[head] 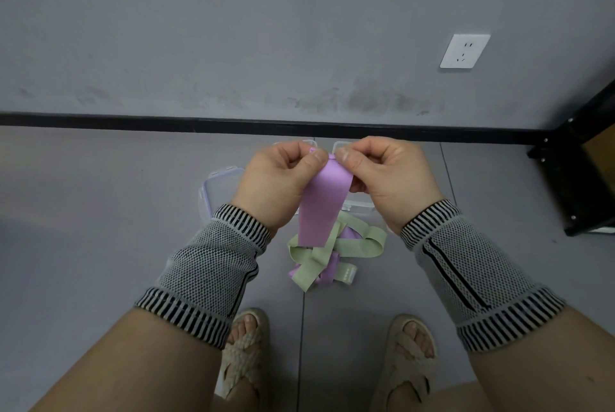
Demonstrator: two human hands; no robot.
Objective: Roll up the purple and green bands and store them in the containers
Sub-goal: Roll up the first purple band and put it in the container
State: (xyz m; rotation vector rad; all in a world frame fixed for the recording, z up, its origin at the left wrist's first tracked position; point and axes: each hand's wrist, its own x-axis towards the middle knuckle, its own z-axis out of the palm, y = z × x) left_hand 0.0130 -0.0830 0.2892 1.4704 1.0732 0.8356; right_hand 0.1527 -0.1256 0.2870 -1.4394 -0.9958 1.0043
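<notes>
Both hands are raised in front of the person, each pinching the top end of one flat purple elastic band (321, 198): the left hand (281, 178) nips it between thumb and curled forefinger, and the right hand (387, 175) does the same just beside it, the two thumbs almost touching. From that pinch the purple band hangs down as a smooth strip to a tangled heap on the grey floor (100, 212). In the heap one pale green elastic band (319, 253) is looped over and through the purple folds; whether more than one band of either colour lies there cannot be told. Behind the hands stand clear plastic containers: one (219, 188) shows at the left, and parts of at least one more (359, 207) show behind the right hand, mostly hidden. Each forearm wears one knitted grey wrist sleeve with black-and-white striped cuffs. Two feet in woven beige sandals stand below. One white wall socket (465, 51) sits on the grey wall.
</notes>
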